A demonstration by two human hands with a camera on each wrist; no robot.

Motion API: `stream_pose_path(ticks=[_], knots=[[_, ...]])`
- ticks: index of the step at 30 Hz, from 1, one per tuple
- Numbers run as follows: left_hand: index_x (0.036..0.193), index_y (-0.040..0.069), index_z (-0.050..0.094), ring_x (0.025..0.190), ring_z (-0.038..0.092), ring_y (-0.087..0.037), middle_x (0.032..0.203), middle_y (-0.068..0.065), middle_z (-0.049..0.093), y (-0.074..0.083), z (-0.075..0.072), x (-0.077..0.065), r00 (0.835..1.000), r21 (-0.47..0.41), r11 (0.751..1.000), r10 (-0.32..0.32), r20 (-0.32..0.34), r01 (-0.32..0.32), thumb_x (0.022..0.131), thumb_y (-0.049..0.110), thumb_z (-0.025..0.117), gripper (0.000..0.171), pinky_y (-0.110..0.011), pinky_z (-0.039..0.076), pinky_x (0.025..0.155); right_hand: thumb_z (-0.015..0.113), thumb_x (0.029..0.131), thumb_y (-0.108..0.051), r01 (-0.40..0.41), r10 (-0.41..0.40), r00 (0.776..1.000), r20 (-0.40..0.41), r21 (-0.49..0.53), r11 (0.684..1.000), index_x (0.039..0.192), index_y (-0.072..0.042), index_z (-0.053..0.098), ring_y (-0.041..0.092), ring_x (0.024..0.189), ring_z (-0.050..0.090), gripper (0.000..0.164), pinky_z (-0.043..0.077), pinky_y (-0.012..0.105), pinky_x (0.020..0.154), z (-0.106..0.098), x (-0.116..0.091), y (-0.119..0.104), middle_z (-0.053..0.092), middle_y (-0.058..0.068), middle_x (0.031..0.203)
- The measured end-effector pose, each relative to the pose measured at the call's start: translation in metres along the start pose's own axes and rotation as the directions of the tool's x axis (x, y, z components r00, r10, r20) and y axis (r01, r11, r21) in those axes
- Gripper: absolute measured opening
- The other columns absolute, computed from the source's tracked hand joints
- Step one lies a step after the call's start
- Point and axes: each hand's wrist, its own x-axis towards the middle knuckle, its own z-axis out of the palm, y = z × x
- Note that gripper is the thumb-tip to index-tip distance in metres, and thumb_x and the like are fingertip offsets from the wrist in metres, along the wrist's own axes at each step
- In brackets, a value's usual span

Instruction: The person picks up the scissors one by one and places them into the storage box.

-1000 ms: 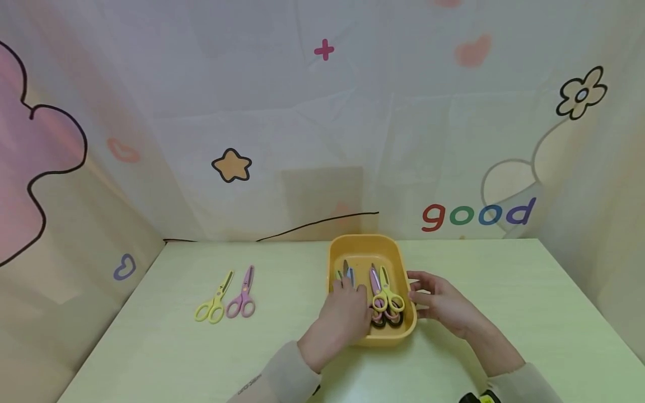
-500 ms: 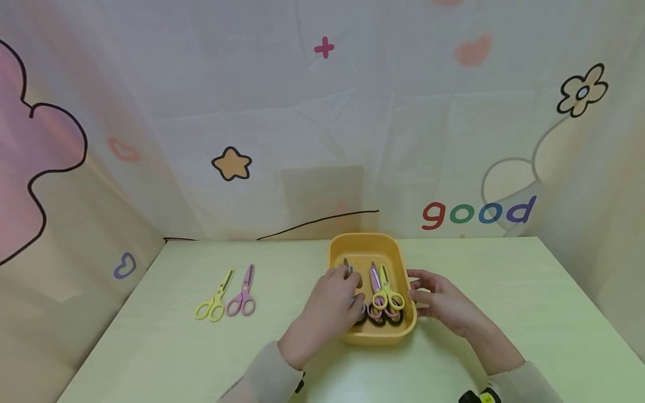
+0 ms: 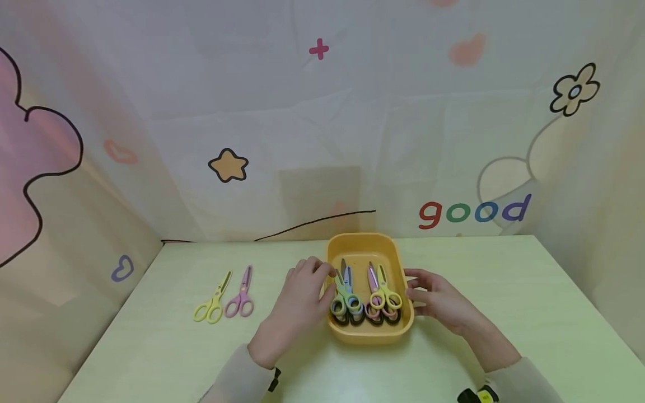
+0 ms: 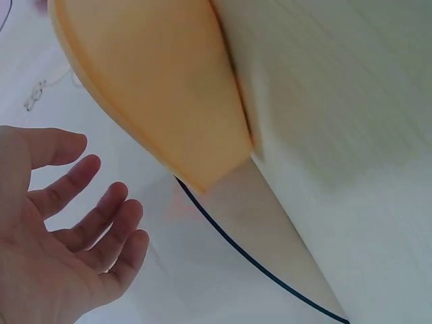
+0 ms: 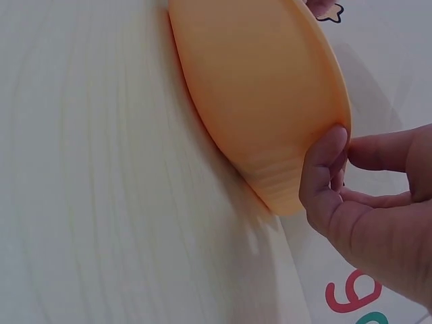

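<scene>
A yellow plastic bin [image 3: 370, 336] stands on the table with several scissors inside. Green scissors [image 3: 345, 295] lie over blue scissors [image 3: 358, 305] in its left half, with black handle loops showing underneath. Pink scissors [image 3: 372, 278] and yellow scissors [image 3: 385, 291] overlap in the right half. My left hand [image 3: 300, 296] is at the left rim, fingertips close to the green scissors; in the left wrist view its fingers are loosely bent and hold nothing. At the opposite side, my right hand [image 3: 439, 301] holds the bin's wall at the rim between thumb and fingers.
Another pair of yellow scissors [image 3: 214, 298] and another pair of pink scissors [image 3: 241, 297] lie side by side on the left of the pale table [image 3: 151, 352]. A printed curtain [image 3: 242, 123] hangs behind and along both sides.
My left hand has let go of the green scissors in the bin and drawn back left to the rim, uncovering the left scissors. The right hand has stayed put.
</scene>
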Motion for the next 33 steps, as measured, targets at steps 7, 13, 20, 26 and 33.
stream_pose_path(ticks=[7,13,20,26,33], knots=[[0.110,0.009,0.065,0.097,0.053,-0.031,0.105,-0.010,0.059,-0.027,-0.001,-0.010,0.997,0.030,0.997,-0.064,-0.036,0.065,0.094,0.014,0.072,0.018,-0.045,0.044,0.078,0.055,0.103,-0.003,-0.003,0.004,1.000,-0.010,0.003,1.000,0.155,0.006,0.029,0.030,0.105,0.056,0.059,0.058,0.036,0.086,0.002,0.001,0.001,0.045,0.024,0.129],[0.113,0.009,0.062,0.103,0.050,-0.036,0.110,-0.013,0.054,-0.050,-0.007,-0.023,0.990,0.090,0.987,-0.136,0.041,0.131,0.094,0.013,0.072,0.022,-0.054,0.044,0.084,0.054,0.103,-0.003,-0.003,0.003,1.000,-0.008,0.006,1.000,0.155,0.007,0.029,0.030,0.105,0.056,0.058,0.058,0.037,0.086,0.002,0.000,0.001,0.044,0.024,0.129],[0.127,0.008,0.059,0.121,0.045,-0.043,0.129,-0.024,0.048,-0.068,-0.018,-0.034,0.941,0.172,0.959,-0.261,0.217,0.227,0.097,0.017,0.070,0.032,-0.064,0.040,0.097,0.054,0.103,-0.003,-0.005,0.005,1.000,-0.011,0.002,1.000,0.155,0.006,0.028,0.029,0.105,0.056,0.059,0.058,0.036,0.085,0.001,0.000,0.000,0.045,0.024,0.130],[0.137,0.006,0.056,0.134,0.037,-0.049,0.140,-0.030,0.043,-0.082,-0.023,-0.044,0.861,0.219,0.926,-0.369,0.351,0.307,0.100,0.021,0.066,0.041,-0.067,0.038,0.098,0.054,0.104,-0.003,-0.008,0.008,1.000,-0.008,0.010,1.000,0.155,0.006,0.028,0.029,0.105,0.056,0.059,0.058,0.037,0.085,0.000,0.001,0.001,0.045,0.025,0.131],[0.140,0.004,0.051,0.129,0.039,-0.052,0.143,-0.034,0.040,-0.093,-0.029,-0.051,0.821,0.242,0.903,-0.424,0.383,0.354,0.100,0.020,0.065,0.045,-0.073,0.036,0.097,0.054,0.104,-0.004,-0.004,0.004,1.000,-0.008,0.002,1.000,0.156,0.006,0.028,0.030,0.106,0.056,0.059,0.058,0.036,0.086,0.000,0.001,0.002,0.045,0.025,0.131]])
